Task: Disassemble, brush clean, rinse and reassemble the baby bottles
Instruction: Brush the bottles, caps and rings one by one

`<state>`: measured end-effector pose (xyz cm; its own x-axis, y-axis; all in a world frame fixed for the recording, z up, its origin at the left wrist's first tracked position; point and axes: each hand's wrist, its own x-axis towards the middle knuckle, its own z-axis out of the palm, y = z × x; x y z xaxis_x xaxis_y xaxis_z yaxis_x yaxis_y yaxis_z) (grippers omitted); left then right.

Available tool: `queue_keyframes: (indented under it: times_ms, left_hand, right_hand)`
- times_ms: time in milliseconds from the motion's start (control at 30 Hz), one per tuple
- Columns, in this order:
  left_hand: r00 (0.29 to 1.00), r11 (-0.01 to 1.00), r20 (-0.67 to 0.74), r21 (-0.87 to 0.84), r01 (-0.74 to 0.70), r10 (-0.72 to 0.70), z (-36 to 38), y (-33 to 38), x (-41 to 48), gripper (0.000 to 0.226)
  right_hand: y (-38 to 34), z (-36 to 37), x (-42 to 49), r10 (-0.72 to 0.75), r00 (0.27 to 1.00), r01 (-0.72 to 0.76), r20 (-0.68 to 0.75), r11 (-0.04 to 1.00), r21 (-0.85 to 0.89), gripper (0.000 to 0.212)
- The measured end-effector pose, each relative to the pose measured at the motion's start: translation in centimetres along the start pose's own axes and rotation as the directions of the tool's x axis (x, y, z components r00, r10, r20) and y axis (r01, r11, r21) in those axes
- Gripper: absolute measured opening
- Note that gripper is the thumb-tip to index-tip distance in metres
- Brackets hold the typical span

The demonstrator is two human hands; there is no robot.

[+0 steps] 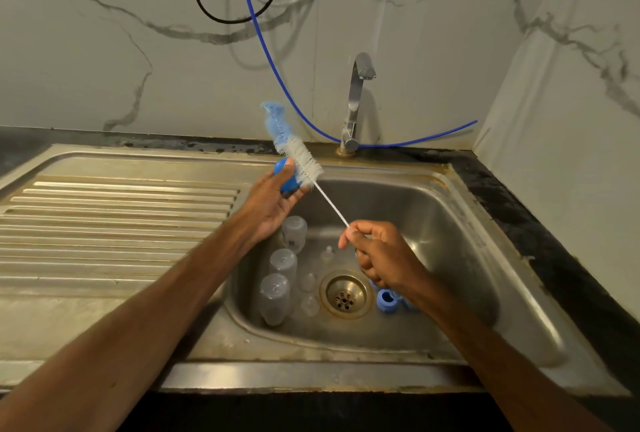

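My right hand (384,255) pinches the brush (301,158) wire, bristles slanting up-left just beside the blue cap (284,186) my left hand (273,205) grips.

Above the brass-toned drain (345,294), the brush (298,152) is white-bristled and blue-tipped, the cap (280,167) blue. Left of it 3 bottles (283,263) are clear; right of it a ring (386,300) is blue. Behind, the wall (104,68) is white, grey-veined.

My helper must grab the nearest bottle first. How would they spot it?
Look in the steel sink basin, left of the brass drain. The nearest bottle ends a row of three clear ones, closest to the sink's front edge.
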<state>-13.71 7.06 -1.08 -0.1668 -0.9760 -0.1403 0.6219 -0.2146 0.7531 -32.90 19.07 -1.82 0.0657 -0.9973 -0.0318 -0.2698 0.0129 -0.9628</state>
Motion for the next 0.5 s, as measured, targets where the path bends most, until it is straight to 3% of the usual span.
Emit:
queue_keyframes:
  times_ms: [200, 367, 500]
  left_hand:
    - [0.994, 0.986, 0.102, 0.167, 0.028, -0.046, 0.9, -1.0, -0.3, 0.045]
    - [0.999, 0.999, 0.044, -0.042, 0.022, -0.020, -0.8, 0.5, 0.5, 0.041]
    - [0.984, 0.995, 0.146, 0.018, 0.099, -0.100, 0.2, -0.7, -0.1, 0.043]
  right_hand:
    - [-0.9, -0.4, 1.7, 0.009, 0.998, -0.005, -0.057, 0.998, 0.069, 0.031]
    - [0.1, -0.4, 0.1, 0.002, 1.000, -0.002, -0.010, 1.000, 0.008, 0.032]
    - [-0.5, -0.6, 1.7, 0.018, 0.997, -0.016, -0.075, 1.000, 0.026, 0.031]
